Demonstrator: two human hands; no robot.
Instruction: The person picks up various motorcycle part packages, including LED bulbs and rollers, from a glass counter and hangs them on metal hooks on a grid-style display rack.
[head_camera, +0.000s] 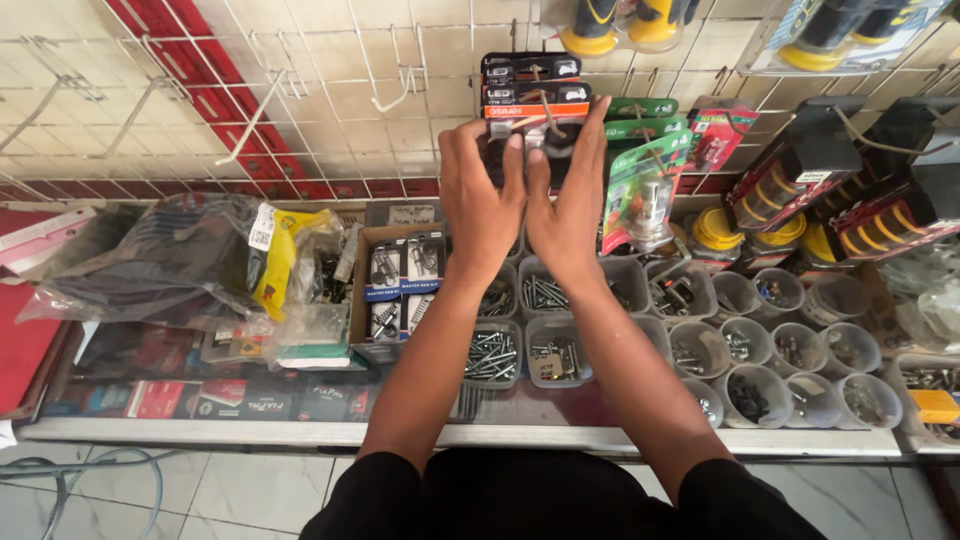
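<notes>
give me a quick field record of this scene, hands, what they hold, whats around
setting: shop counter with a wire grid wall behind
left hand: left hand raised, fingers on a stack of dark blister packs hanging on the grid
right hand: right hand beside it, on the same packs
right of packs: green bulb packs
below hands: clear tubs of screws and bolts
left side: cardboard box of kits, plastic bags
far right: round cups of small parts

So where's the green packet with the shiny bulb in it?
In the head view, the green bulb packet hangs on the wire wall rack, just right of the right hand, above the tubs of screws.
</notes>
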